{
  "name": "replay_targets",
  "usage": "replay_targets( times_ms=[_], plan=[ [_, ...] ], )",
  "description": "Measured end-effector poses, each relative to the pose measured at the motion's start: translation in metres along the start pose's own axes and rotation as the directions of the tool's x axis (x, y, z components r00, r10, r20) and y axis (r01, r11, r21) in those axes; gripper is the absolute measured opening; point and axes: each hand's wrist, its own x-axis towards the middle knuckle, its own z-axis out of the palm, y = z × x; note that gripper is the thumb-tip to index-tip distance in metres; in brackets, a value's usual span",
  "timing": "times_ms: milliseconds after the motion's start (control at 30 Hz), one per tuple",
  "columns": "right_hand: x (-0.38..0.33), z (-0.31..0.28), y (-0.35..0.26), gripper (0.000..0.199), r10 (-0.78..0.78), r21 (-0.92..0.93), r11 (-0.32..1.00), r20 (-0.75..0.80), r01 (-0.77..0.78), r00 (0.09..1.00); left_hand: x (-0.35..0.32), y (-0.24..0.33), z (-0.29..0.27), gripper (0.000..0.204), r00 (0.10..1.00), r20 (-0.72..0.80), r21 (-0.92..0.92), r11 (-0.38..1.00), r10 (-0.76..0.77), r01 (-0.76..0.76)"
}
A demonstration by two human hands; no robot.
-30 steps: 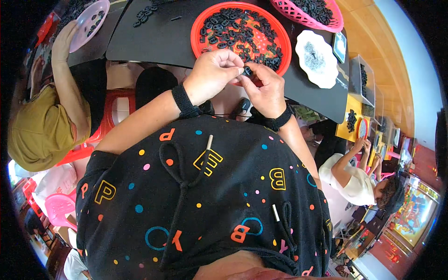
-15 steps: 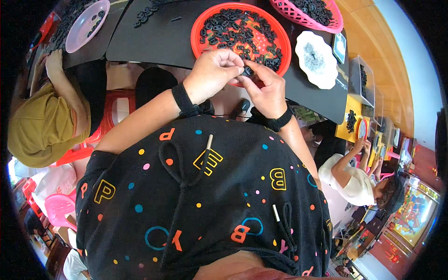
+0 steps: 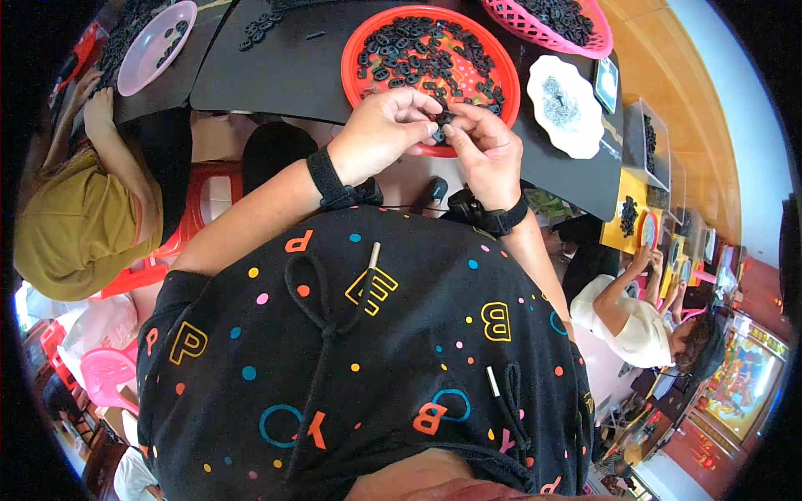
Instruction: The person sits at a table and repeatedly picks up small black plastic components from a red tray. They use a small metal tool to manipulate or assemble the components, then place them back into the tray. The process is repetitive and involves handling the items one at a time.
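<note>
Between my fingertips is a small black oval plastic piece, held above the near rim of a round red tray. My left hand pinches it from the left, thumb and fingers closed. From the right, my right hand grips it with thumb and forefinger. Many loose black pieces of similar shape, some with two openings, lie in the red tray. Fingers hide part of the held piece. To the right of the tray sits a white scalloped plate with many tiny dark bits on it.
A pink basket of black pieces stands at the far right, beside a phone-like device. At the left, a person in a mustard top sits by a pale pink plate. Another person in white works at the right.
My right hand has shifted slightly right and turned, its thumb now higher on the black piece. The piece now stands more upright between my fingers. My left hand has hardly moved.
</note>
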Motion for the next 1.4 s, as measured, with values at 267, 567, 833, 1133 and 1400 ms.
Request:
replay_targets(
  times_ms=[267,567,833,1133,1400],
  plan=[
    [0.0,0.002,-0.003,0.014,-0.006,-0.053,0.999,0.017,0.007,1.0,-0.001,-0.001,0.001,0.02,1.0,-0.022,0.017,1.0,0.006,-0.005],
    [-0.002,0.003,-0.003,0.009,-0.019,-0.167,0.986,0.027,0.023,0.999,-0.002,0.001,0.0,0.02,0.995,-0.097,-0.091,0.996,0.003,-0.012],
    [-0.001,0.004,-0.002,0.005,0.002,-0.155,0.988,0.022,0.001,1.0,-0.003,-0.004,0.001,0.022,0.994,-0.072,0.011,0.997,0.08,-0.08],
    [0.0,-0.001,-0.006,0.002,0.028,-0.168,0.986,0.086,-0.013,0.996,-0.004,0.0,0.0,0.019,0.997,-0.05,0.07,0.996,0.059,-0.055],
    [0.001,-0.003,-0.006,0.002,0.074,-0.038,0.997,0.036,-0.073,0.997,-0.002,-0.002,0.0,0.016,0.997,-0.068,0.106,0.994,0.033,-0.026]
  ],
)
